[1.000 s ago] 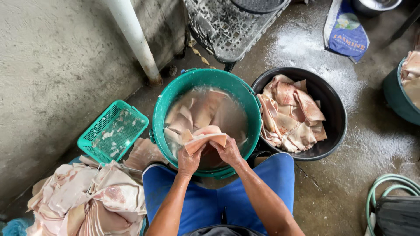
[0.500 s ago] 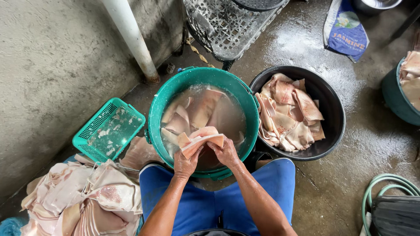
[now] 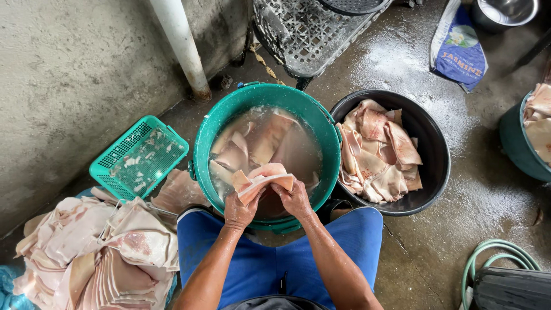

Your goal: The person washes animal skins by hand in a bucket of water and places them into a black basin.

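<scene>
My left hand (image 3: pixel 240 208) and right hand (image 3: pixel 294 199) are both closed on a folded pink skin piece (image 3: pixel 263 178), fingers curled round it, just above the cloudy water at the near rim of the green tub (image 3: pixel 202 138). More pieces soak beneath it. The black tub (image 3: pixel 436 166) on the right looks about half full, so I judge the work roughly midway, with a big heap (image 3: pixel 94 258) left at near left.

A single head-worn view looks steeply down from close above the left hand (image 3: pixel 240 210) and right hand (image 3: pixel 294 199). It faces forward over the knees, with the wet floor (image 3: pixel 436 252) all around.
</scene>
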